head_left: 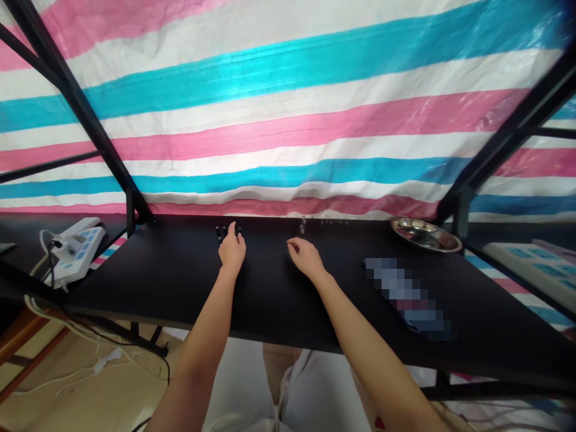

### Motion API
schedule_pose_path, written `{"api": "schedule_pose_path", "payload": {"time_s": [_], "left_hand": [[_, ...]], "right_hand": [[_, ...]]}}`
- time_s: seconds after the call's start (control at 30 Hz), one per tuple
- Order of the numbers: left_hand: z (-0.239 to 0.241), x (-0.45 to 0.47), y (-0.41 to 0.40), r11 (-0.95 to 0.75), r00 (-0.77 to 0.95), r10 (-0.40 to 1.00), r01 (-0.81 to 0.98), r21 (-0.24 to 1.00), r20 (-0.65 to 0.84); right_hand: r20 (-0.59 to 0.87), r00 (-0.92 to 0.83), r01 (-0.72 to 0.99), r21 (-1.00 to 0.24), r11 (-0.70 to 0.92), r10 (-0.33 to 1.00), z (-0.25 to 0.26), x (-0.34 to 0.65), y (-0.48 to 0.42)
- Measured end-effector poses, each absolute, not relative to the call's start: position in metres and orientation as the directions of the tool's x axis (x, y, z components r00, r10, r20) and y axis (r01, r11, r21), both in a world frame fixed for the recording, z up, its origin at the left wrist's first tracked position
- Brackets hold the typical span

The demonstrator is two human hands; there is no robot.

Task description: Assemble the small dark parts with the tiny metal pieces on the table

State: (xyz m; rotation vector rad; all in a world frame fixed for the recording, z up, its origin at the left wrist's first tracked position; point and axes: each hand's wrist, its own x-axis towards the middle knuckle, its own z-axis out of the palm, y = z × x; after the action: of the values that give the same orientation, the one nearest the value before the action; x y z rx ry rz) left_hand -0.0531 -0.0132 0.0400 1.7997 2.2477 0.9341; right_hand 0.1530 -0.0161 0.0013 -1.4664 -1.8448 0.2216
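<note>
My left hand (232, 248) rests on the black table (180, 282) near its far edge, index finger stretched toward a short row of small dark cylinders (221, 231); the other fingers look curled. My right hand (303, 256) lies palm down to the right, fingers loosely bent, fingertips close to the tabletop; whether it pinches anything is hidden. A small clear or shiny piece (303, 225) stands just beyond the right hand, and a row of tiny parts (333, 222) lies further right along the far edge.
A metal dish (425, 234) sits at the table's far right. A blurred flat object (407, 297) lies right of my right arm. A white power strip (76, 246) with cables is at left. Black frame posts (130, 210) and a striped tarp (288, 108) close the back.
</note>
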Motion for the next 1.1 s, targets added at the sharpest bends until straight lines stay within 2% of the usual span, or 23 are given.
{"api": "schedule_pose_path", "payload": {"time_s": [0.23,0.47,0.57,0.67,0.73,0.8,0.87,0.93,1.1], "left_hand": [[0.030,-0.051,-0.003,0.080,-0.223,0.939,0.880,0.467,0.261],[0.029,-0.053,-0.003,0.049,-0.238,0.923,0.852,0.522,0.302],[0.025,-0.053,-0.002,-0.017,-0.215,0.923,0.804,0.594,0.318],[0.020,-0.044,-0.002,-0.144,-0.179,0.929,0.631,0.763,0.324],[0.017,-0.034,-0.005,-0.194,-0.140,0.952,0.413,0.890,0.272],[0.015,-0.023,-0.009,-0.161,-0.079,0.981,0.179,0.971,0.177],[0.014,-0.013,-0.014,-0.121,-0.008,0.993,0.012,0.993,0.121],[0.014,-0.008,-0.017,-0.096,0.043,0.994,-0.075,0.993,0.099],[0.015,-0.007,-0.020,-0.097,0.104,0.989,-0.106,0.990,0.108]], "right_hand": [[0.407,-0.083,0.762,-0.562,0.321,0.910,0.000,0.151,-0.017],[0.392,-0.091,0.747,-0.580,0.323,0.915,0.000,0.151,-0.018],[0.403,-0.092,0.734,-0.591,0.336,0.911,-0.002,0.151,-0.018],[0.401,-0.067,0.693,-0.640,0.332,0.914,-0.003,0.150,-0.017],[0.397,-0.025,0.640,-0.698,0.320,0.917,-0.005,0.148,-0.016],[0.372,0.021,0.564,-0.771,0.296,0.928,-0.006,0.145,-0.014],[0.324,0.039,0.468,-0.842,0.270,0.945,-0.007,0.141,-0.013],[0.283,0.029,0.357,-0.899,0.254,0.959,-0.008,0.138,-0.013],[0.248,0.053,0.148,-0.960,0.238,0.967,-0.010,0.133,-0.012]]}}
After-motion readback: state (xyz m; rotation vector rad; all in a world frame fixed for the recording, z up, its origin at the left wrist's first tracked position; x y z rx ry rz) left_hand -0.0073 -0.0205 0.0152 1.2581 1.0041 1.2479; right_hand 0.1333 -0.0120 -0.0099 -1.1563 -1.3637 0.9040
